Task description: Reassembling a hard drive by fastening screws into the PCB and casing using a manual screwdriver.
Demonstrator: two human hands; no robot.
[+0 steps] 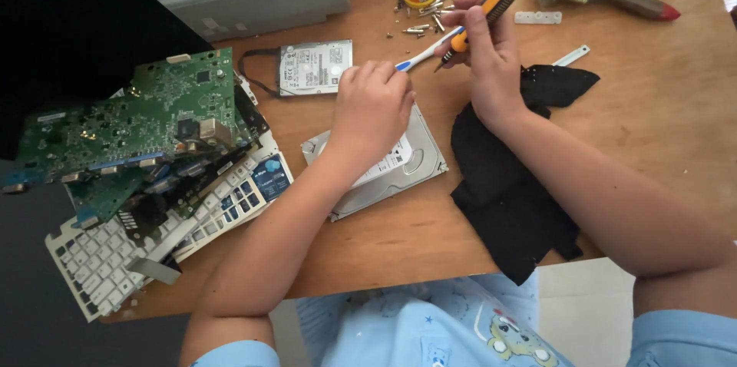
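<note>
Two bare hands work over a silver hard drive point(411, 163) lying on the wooden desk point(660, 98). Left hand point(372, 106) rests on the drive, fingers curled together. Right hand point(487, 52), above a black cloth point(507, 183), has its fingers clamped on an orange-and-black screwdriver point(484, 14) and a white toothbrush point(426, 52).
</note>
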